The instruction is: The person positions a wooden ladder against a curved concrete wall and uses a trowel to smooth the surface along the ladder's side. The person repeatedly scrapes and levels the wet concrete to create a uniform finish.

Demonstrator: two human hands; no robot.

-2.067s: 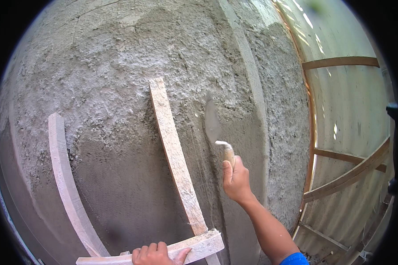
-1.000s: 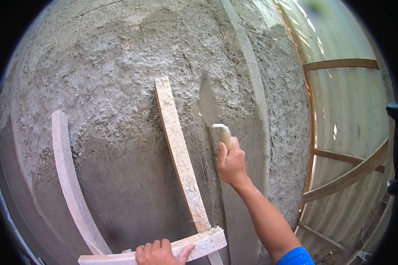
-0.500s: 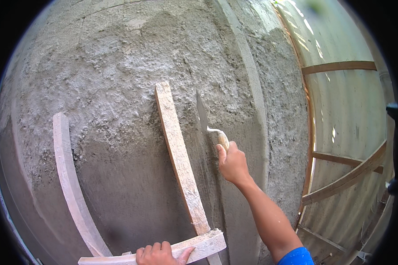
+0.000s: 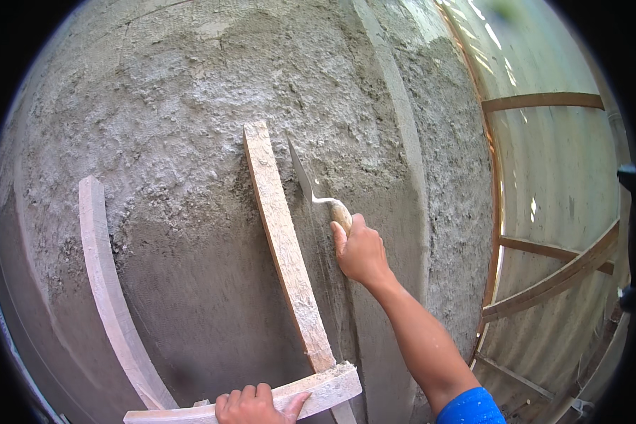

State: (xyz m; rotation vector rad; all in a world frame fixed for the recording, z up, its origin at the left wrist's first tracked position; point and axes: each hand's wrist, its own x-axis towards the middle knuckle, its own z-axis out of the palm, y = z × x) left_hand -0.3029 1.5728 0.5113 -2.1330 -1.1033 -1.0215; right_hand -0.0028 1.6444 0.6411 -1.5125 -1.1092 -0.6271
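My right hand (image 4: 362,249) is closed round the wooden handle of a pointed trowel (image 4: 304,177). The trowel's thin metal blade points up and left, close to the wall, just right of an upright wooden post (image 4: 283,237). Whether the blade touches the plaster I cannot tell. At the bottom, my left hand (image 4: 256,405) grips a pale wooden crossbar (image 4: 325,389), its fingers over the top edge and its thumb along the face. The grey wall (image 4: 205,311) behind is smooth low down and rough with coarse mortar (image 4: 184,120) higher up.
Another upright post (image 4: 109,283) stands at the left and meets the crossbar low down. A raised vertical plaster strip (image 4: 403,124) runs along the wall right of the trowel. Further right are corrugated sheets (image 4: 551,169) with wooden battens (image 4: 544,102).
My right hand and the trowel have moved left and slightly up, nearer the upright post, with the blade tilting further left. My left hand keeps its grip on the crossbar.
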